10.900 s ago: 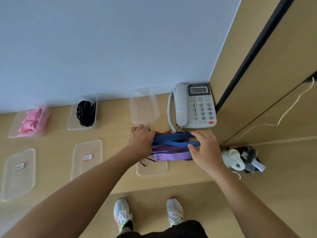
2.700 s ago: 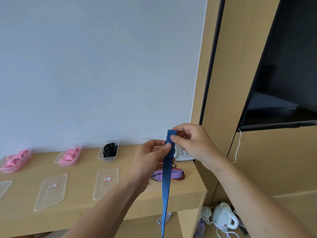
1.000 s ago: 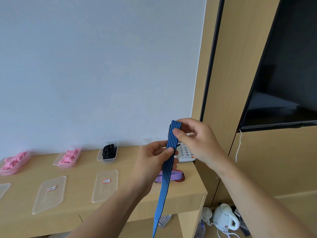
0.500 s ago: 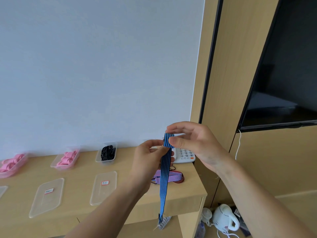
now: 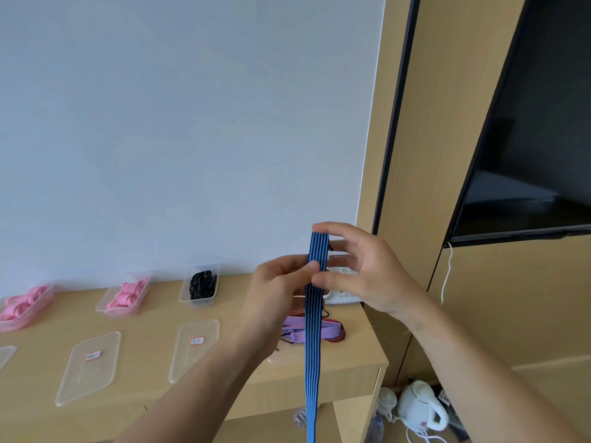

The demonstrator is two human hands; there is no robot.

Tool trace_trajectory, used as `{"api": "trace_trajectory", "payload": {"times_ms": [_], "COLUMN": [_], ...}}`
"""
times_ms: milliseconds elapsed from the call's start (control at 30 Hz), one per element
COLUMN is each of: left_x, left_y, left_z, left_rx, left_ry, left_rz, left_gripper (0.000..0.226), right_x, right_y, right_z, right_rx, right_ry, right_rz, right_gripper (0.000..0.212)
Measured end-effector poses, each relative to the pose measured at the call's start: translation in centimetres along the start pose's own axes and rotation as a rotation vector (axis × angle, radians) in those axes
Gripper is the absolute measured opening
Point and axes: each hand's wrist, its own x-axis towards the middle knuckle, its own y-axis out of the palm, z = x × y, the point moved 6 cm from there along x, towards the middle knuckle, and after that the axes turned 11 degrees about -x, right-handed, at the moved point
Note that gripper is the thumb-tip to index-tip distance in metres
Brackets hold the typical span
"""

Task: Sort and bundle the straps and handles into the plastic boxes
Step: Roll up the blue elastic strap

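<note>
**Blue striped strap point(image 5: 312, 346) hanging from both hands above the table point(image 5: 144, 388)**

A dark television point(image 5: 527, 139) is filling the upper right, mounted on wood panelling. Along the table's back edge three clear boxes are sitting: a far-left box point(image 5: 22, 306) and a second box point(image 5: 123, 298), both holding pink handles, then a box of black straps point(image 5: 201, 284). Labelled lids point(image 5: 88, 366) are lying flat in front of them. A white kettle point(image 5: 422, 407) is standing on the floor.

The right hand point(image 5: 364, 276) is covering most of a white telephone point(image 5: 343, 298). The hanging strap is crossing in front of a pile of pink-and-red straps point(image 5: 329, 329) lying on the table.

The left hand point(image 5: 275, 292) is pinching the strap just below its top. The right thumb is pressing on the strap beside it, and the right fingers are curling over the top.

Half a second ago the strap's lower end was showing by the table's front. Now it is running off the bottom edge.

The strap is looking flat and woven, blue with thin dark lengthwise lines. The boxes are translucent with rounded corners, and the table is pale wood grain.
</note>
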Motion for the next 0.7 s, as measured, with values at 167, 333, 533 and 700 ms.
{"api": "trace_trajectory", "payload": {"times_ms": [167, 333, 533, 700], "left_x": [-0.2, -0.4, 0.0, 0.5], "left_y": [0.1, -0.2, -0.7, -1.2], "left_z": [-0.1, 0.6, 0.6, 0.4], "left_rx": [0.007, 0.000, -0.031, -0.001], "left_ry": [0.033, -0.007, 0.015, 0.032], "left_rz": [0.013, -0.032, -0.091, -0.145], "left_gripper": [0.019, 0.017, 0.022, 0.018], "right_x": [0.1, 0.2, -0.4, -0.7], "right_y": [0.2, -0.8, -0.2, 0.1], "right_z": [-0.4, -0.1, 0.1, -0.5], "right_rx": [0.051, 0.067, 0.198, 0.344], "right_ry": [0.152, 0.112, 0.094, 0.176], "right_rz": [-0.033, -0.182, -0.199, 0.020], "right_gripper": [0.013, 0.016, 0.018, 0.031]}}
